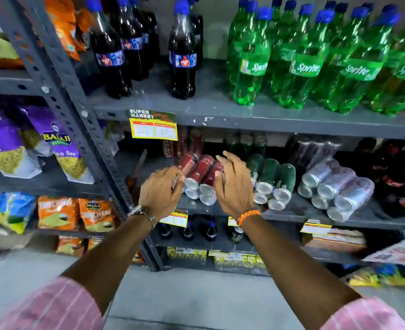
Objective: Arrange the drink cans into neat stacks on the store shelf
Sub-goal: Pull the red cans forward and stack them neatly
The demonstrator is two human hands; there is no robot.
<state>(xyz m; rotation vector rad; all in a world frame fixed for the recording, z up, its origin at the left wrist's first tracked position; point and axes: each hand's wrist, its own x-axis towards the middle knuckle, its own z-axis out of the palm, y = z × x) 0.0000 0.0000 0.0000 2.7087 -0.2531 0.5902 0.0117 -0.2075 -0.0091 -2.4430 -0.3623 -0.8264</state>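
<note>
A stack of red cans (200, 173) lies on its side on the middle shelf (299, 210), silver ends toward me. My left hand (161, 192) grips the stack's left side, fingers curled on an end can. On the right side, my right hand (233, 183) presses against the stack with spread fingers. To the right lie a stack of green cans (274, 179) and a plastic-wrapped pack of silver cans (337, 189). More cans stand upright in the dark at the back of the shelf.
Dark cola bottles (182, 51) and green Sprite bottles (299, 55) stand on the shelf above. Red-capped cola bottles (401, 177) fill the far right. A slotted steel upright (77, 110) and snack bags (58, 148) are at left. Price tags hang from shelf edges.
</note>
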